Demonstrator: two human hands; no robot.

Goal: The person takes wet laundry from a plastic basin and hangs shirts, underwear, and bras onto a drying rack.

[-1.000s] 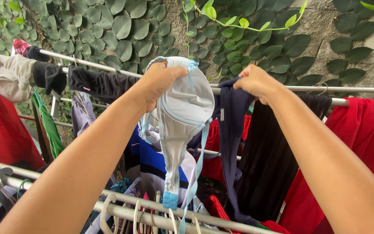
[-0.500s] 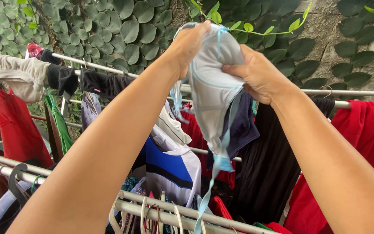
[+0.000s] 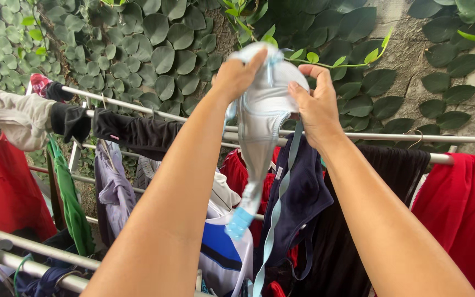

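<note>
Head view, pale grey bra [image 3: 262,118], light-blue trim, pinched by left hand [image 3: 236,75], right hand [image 3: 315,107].

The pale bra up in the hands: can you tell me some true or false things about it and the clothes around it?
1. Both hands hold the pale grey bra. True: the left hand and the right hand grip its top.
2. The bra is draped over a rail. False: it is held up in the air, in front of the leafy wall.
3. A light blue strap hangs down from it. True.
4. The cloth at the far right is yellow. False: that red garment is red.
5. A navy garment hangs behind the bra. True.
</note>
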